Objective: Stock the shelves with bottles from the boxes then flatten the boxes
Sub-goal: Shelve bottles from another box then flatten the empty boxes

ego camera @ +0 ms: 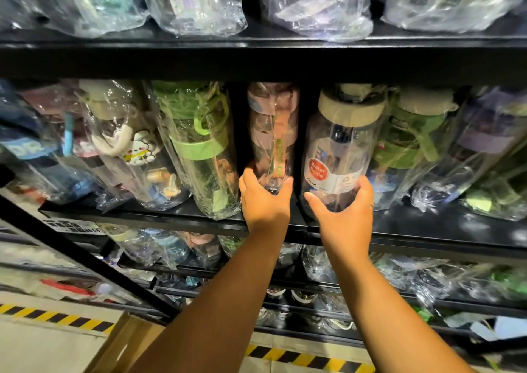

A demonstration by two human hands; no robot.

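Both bottles are on the middle shelf [427, 237], near its front edge. The left hand [265, 198] grips the base of the pink bottle [271, 133], thumb on one side and fingers on the other. The right hand [342, 210] grips the base of the clear bottle [339, 150] with the beige lid in the same way.

The main risk is slip. Each bottle sits in loose, glossy plastic wrap, so the fingers may be holding film rather than the body, and a bottle could slide inside its bag. Holding them low on the base also leaves the tops free to tip forward off the edge. Pushing either one in carelessly could knock over its neighbours, which lean against each other.

The green bottle [199, 150] stands just left of the pink one, touching or nearly touching it. Another green one [407, 144] crowds the clear bottle on the right. The upper shelf [256, 59] hangs close above the lids, so there is little room to lift. It looks as if dark gaps remain behind and between the two held bottles, though the shadow there is too deep to be sure.

Below, the lower shelf [313, 287] holds more wrapped bottles. A cardboard box [128, 344] stands on the floor [42, 338] by the person's left arm and is not yet flattened.
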